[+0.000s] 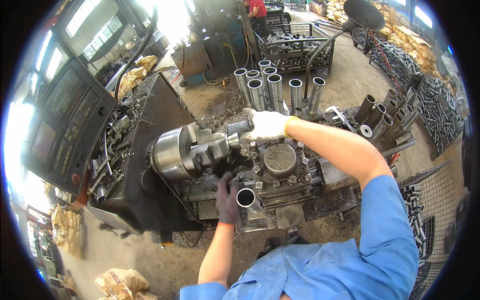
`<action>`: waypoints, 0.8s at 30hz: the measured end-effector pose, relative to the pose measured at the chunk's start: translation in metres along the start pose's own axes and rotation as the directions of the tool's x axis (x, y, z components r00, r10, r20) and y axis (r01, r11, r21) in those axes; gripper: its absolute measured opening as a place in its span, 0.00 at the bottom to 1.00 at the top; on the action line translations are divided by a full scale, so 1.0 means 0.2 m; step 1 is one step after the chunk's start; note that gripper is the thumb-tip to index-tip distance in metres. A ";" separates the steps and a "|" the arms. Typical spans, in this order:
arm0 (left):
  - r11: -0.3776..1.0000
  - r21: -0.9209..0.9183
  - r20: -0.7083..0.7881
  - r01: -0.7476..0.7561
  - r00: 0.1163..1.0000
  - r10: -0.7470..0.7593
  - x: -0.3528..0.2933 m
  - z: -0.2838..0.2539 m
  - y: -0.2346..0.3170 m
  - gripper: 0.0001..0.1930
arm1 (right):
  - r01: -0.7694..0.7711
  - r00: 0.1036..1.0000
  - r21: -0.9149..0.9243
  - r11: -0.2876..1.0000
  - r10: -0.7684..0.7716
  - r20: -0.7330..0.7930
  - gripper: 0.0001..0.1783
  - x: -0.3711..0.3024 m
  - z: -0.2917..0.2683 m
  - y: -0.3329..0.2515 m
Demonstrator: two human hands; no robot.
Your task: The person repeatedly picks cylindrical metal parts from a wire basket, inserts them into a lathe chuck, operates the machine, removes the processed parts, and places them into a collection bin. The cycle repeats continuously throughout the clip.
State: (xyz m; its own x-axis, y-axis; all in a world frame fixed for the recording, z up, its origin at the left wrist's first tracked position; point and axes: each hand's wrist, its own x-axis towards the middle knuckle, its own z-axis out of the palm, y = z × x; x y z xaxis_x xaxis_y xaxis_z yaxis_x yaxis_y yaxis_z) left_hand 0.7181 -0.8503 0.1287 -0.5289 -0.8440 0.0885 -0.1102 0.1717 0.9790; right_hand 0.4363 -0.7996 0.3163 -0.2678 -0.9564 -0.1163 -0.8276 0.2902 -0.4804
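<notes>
My right hand (266, 125), in a white glove, reaches across the lathe with fingers apart. Its fingertips are close to the shiny metal piece (233, 141) that sticks out of the lathe chuck (172, 154); whether they touch is unclear. A grey cylinder (239, 126) lies just beyond, partly covered by that hand. My left hand (228, 199), in a dark glove and slightly blurred, is raised with open fingers below the chuck jaws (212, 150). Beside it stands a metal tube (249, 200), its hollow end up. The round-topped tool post (279, 161) sits between my arms.
Several tubes (275, 92) stand upright behind the lathe, with darker tubes (376, 114) farther right. A caliper (341, 119) and a white ring (366, 131) lie near them. A control panel (62, 130) rises at left. A lamp (363, 15) on a bent stem overhangs.
</notes>
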 end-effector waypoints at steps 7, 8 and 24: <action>0.989 -0.107 0.062 0.097 0.994 -0.091 -0.39 -0.29 -0.06 0.25 | -0.152 0.823 0.314 0.937 -0.056 0.565 0.36 0.51 0.36 -0.01; 0.985 -0.160 0.036 0.072 0.997 -0.067 -0.41 -0.34 -0.08 0.24 | -0.230 0.854 0.352 0.907 0.015 0.520 0.31 0.51 0.37 0.00; -0.124 0.945 0.318 -0.302 0.764 0.562 0.75 -0.66 0.35 0.53 | -0.039 0.990 -0.071 0.997 0.029 -0.137 0.33 0.27 -0.26 -0.29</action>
State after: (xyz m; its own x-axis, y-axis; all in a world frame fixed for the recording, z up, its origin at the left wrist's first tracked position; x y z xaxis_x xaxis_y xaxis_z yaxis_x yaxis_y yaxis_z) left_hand 0.7416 -1.0316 0.2336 -0.7333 -0.3867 0.5593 -0.6220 0.7138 -0.3220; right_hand 0.4443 -0.8670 0.3836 -0.3570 -0.9340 -0.0100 -0.8493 0.3291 -0.4129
